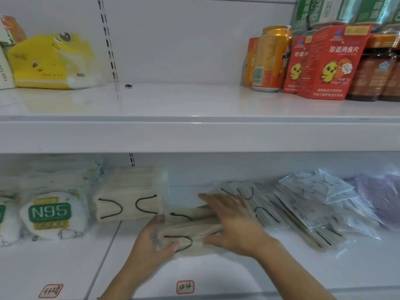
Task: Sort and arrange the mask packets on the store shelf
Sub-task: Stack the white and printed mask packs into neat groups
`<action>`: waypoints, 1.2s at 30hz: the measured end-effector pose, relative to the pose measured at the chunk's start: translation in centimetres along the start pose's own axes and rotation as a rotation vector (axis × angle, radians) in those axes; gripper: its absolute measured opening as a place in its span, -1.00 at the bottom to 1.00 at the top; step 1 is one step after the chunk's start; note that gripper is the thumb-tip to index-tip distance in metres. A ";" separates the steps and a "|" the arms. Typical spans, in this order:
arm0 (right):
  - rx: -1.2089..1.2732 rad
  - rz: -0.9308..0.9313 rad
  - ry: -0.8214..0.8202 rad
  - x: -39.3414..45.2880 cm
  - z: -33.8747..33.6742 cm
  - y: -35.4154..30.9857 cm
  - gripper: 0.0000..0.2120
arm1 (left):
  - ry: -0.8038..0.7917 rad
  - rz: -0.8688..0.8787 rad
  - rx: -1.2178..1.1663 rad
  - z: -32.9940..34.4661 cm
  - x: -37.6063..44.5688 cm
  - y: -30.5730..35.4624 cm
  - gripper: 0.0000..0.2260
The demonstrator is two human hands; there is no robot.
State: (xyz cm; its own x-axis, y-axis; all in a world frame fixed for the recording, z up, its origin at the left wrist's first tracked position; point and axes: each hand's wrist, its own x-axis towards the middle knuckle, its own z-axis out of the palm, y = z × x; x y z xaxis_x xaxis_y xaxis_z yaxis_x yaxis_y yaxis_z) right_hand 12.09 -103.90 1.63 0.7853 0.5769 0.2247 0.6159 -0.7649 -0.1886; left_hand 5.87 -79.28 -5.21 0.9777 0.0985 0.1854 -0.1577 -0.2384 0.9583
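Head view: two white shelves. Lower shelf [216, 271] carries the mask stock; upper shelf [194, 105] carries other goods.

Upper shelf, left end: yellow tissue pack [54, 61]. Right end: red boxes [324, 63], orange can [272, 59] just beside them, brown jars [376, 70] behind.

Lower shelf, left end: N95 mask packs [50, 213], upright. Beside them, a tall beige mask stack [129, 193] with black ear loops. Right of centre: a slumped heap of loose packets [303, 211], clear-wrapped, leaning towards the right end, with purple packets [381, 191] at the far right. This heap lies against the right side of the working area.

Centre, near the front edge: a beige mask bundle [190, 232] lying flat, just in front of the tall stack. Left hand [151, 241] grips its left end, thumb curled round the wrapper. Right hand [233, 221] rests on top, fingers straight and spread.

Front edge: two red-bordered labels [185, 287].
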 end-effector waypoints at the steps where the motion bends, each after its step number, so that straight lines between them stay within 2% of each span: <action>1: 0.102 0.051 0.007 -0.6 -0.5 1.4 -0.03 | 0.021 -0.035 0.002 0.0 0.0 -0.2 -0.39; 6: 0.834 0.202 0.005 -3.2 0.5 5.2 0.04 | 0.015 -0.068 0.050 -0.6 0.3 -1.2 -0.29; 8: 0.937 0.202 0.037 -3.5 1.5 5.0 0.07 | -0.005 -0.071 0.036 -0.9 0.2 -0.9 -0.30; 10: 0.997 0.225 0.085 -3.6 2.3 4.6 0.03 | -0.010 -0.081 0.037 -1.1 0.2 -0.9 -0.24; 12: 0.995 0.265 0.113 -3.7 2.5 3.9 -0.12 | 0.017 -0.090 0.001 -1.3 0.0 -0.9 -0.23; 14: 0.954 0.297 0.136 -3.5 2.5 3.3 -0.31 | 0.044 -0.054 0.015 -1.5 -0.1 -0.1 -0.32; 16: 0.968 0.328 0.164 -3.2 2.5 3.1 -0.39 | 0.066 -0.009 0.040 -2.0 -0.4 0.4 -0.36; 18: 0.979 0.299 0.150 -3.0 2.3 3.2 -0.36 | 0.068 0.008 0.049 -2.6 -0.5 1.1 -0.34; 22: 0.981 0.243 0.031 -3.5 2.5 3.2 -0.23 | -0.042 0.031 0.101 -3.5 -1.4 0.9 -0.20; 27: 1.009 0.282 0.040 -4.0 3.7 2.8 -0.13 | -0.063 0.068 0.126 -3.9 -1.7 1.1 -0.14; 30: 0.992 0.290 0.027 -3.7 3.9 2.6 -0.29 | -0.025 0.091 0.144 -3.7 -1.6 1.7 -0.16; 32: 0.951 0.289 0.078 -3.4 3.7 2.5 -0.37 | 0.001 0.134 0.173 -3.7 -1.3 1.9 -0.21; 36: 0.952 0.286 0.074 -3.4 3.5 2.6 -0.32 | -0.029 0.170 0.231 -4.2 -1.4 2.4 -0.02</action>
State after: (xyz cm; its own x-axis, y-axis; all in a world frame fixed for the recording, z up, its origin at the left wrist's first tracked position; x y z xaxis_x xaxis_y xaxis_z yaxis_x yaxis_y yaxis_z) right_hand 11.26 -106.85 -3.00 0.9261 0.3628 0.1035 0.2232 -0.3056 -0.9256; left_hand 3.57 -75.95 -2.31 0.9439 0.0117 0.3300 -0.2873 -0.4636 0.8381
